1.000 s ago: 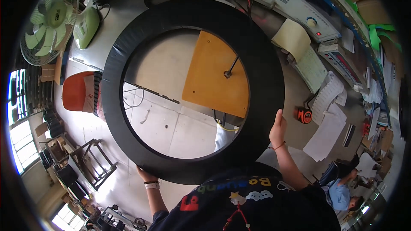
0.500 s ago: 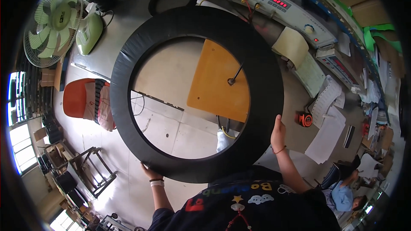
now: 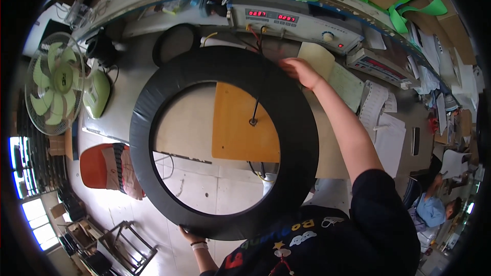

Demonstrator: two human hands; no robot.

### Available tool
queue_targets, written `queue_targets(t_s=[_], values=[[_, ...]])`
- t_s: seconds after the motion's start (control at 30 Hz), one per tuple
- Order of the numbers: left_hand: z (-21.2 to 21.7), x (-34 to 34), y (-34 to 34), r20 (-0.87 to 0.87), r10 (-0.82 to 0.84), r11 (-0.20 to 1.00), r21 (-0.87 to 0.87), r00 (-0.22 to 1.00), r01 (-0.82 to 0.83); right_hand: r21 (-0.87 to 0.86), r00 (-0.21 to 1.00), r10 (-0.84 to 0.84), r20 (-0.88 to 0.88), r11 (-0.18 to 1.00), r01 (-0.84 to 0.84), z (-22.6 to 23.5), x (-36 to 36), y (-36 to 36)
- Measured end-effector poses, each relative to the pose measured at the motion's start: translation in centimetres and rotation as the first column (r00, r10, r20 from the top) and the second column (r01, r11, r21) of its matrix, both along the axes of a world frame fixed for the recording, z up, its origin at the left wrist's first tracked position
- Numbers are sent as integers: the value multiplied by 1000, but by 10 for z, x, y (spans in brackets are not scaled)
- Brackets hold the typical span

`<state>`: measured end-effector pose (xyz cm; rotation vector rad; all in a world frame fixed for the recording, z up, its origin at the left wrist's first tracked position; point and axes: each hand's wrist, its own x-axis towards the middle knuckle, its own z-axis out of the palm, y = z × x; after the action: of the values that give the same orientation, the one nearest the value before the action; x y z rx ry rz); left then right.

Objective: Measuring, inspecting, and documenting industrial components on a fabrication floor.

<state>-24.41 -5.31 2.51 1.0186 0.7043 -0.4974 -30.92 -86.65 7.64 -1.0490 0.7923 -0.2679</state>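
Note:
A large, flat black ring (image 3: 146,140) with a smooth, slightly wrinkled covering spans the middle of the view, tilted in front of my body. My left hand (image 3: 192,235) grips its lower left rim, with the fingers partly hidden. At the ring's upper right edge is my right hand (image 3: 303,72), its fingers stretched out toward the rim. I cannot tell whether they touch it. A black cable (image 3: 260,79) crosses the ring's upper right part and leads down to an orange-yellow board (image 3: 240,138), seen through the opening.
A grey instrument (image 3: 302,25) with red displays stands behind the ring. A smaller black ring (image 3: 157,46) lies at the back, left of it. A green fan (image 3: 64,79) is at far left, near an orange chair (image 3: 93,166). Papers (image 3: 391,140) lie right; another person (image 3: 429,209) sits beyond.
My right hand has gone from the ring's lower right rim up to its upper right edge. The view has shifted, the ring now sits lower, and my right arm covers the orange tape measure.

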Motion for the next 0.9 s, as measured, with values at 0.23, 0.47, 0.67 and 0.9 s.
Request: queue_targets(t_s=[0.23,0.47,0.67,0.9], values=[[23,-4,-16,13,19,997,74,1000,-20,387,948,297,-112,892,-234,-37,69,-8],[17,4,-23,-61,-27,1000,-4,998,27,298,977,154,-149,949,-105,-74,43,-15],[26,-1,-33,-71,3,995,102,997,4,294,957,191,-219,948,-122,-24,27,-12],[24,-1,-38,-52,-4,984,177,999,13,-854,915,-187,-358,461,-240,-35,-5,-54]])
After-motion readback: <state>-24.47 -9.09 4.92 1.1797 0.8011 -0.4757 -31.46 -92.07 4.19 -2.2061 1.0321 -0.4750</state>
